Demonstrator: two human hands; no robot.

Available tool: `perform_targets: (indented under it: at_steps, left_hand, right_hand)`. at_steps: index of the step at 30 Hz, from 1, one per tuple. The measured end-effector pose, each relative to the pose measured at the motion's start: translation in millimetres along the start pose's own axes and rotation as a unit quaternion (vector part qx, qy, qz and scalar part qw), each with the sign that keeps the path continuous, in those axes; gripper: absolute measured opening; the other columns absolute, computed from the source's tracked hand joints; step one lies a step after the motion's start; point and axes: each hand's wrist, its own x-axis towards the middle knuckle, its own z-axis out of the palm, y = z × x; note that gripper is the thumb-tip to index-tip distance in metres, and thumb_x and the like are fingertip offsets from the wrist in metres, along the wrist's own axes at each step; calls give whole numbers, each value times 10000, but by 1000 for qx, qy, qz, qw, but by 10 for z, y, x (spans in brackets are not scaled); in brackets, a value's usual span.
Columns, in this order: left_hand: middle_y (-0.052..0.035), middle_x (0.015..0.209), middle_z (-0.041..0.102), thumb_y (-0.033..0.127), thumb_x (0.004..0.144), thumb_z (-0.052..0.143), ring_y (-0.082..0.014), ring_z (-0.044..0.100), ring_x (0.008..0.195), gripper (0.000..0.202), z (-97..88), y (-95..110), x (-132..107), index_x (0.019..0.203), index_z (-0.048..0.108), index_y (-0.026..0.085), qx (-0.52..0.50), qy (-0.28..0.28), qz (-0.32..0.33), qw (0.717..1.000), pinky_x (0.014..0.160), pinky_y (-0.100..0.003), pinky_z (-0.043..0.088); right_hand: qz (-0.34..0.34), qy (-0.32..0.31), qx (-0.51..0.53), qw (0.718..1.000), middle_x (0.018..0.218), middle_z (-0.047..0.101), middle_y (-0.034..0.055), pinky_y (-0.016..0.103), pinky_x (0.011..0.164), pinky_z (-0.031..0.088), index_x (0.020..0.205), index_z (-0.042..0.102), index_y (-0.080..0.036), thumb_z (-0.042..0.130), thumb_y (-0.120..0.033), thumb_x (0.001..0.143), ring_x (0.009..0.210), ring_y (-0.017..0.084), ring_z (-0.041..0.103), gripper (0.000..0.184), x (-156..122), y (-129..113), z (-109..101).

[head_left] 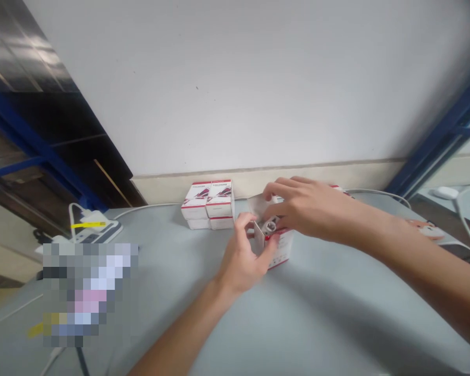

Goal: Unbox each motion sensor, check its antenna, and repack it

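A small white and red carton (281, 251) stands on the grey table (321, 313) with its top flaps open. My left hand (246, 256) grips the carton's near left side, fingers curled round it. My right hand (305, 208) reaches over from the right and pinches an open top flap (258, 204). Something small and red and white shows inside the opening; I cannot make out what it is.
Several closed white and red cartons (209, 204) are stacked by the wall to the left. A white power strip (96, 227) with cables lies at the far left, beside a pixelated patch. Blue shelf frames stand on both sides. A cable runs along the table's back edge.
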Motion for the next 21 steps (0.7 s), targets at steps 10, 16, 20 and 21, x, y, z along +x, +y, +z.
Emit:
perform_targets:
  at_steps: [10, 16, 20, 21]
  left_hand:
    - [-70, 1245, 608, 280, 978, 684, -186, 691, 1002, 550, -15, 5, 1, 1393, 325, 308, 8, -17, -3, 1000, 881, -393, 604]
    - [-92, 1298, 587, 292, 991, 664, -186, 682, 1006, 549, -40, -10, 39, 1417, 318, 306, 26, -23, 14, 999, 912, -405, 596]
    - [-67, 1207, 599, 291, 1005, 642, -182, 670, 984, 510, -59, 7, 64, 1424, 350, 304, 48, -26, 29, 998, 893, -383, 592]
    - [-61, 1188, 600, 288, 1009, 637, -180, 670, 978, 508, -59, 12, 64, 1429, 351, 305, 49, -28, 30, 998, 887, -376, 591]
  right_hand:
    - [81, -46, 131, 987, 990, 718, 37, 329, 726, 444, 1017, 757, -265, 672, -217, 973, 884, 222, 638, 107, 37, -108, -54]
    - [116, -2, 146, 982, 1153, 689, 52, 351, 772, 486, 1113, 772, -292, 618, -233, 1026, 921, 209, 650, 187, -75, -102, -22]
    - [157, 88, 130, 975, 1236, 657, 102, 392, 834, 509, 1063, 753, -252, 518, -380, 1092, 1034, 250, 646, 269, -312, -122, 6]
    - [161, 89, 111, 977, 1233, 654, 108, 418, 855, 508, 1018, 756, -251, 514, -419, 1092, 1050, 267, 639, 304, -365, -140, 14]
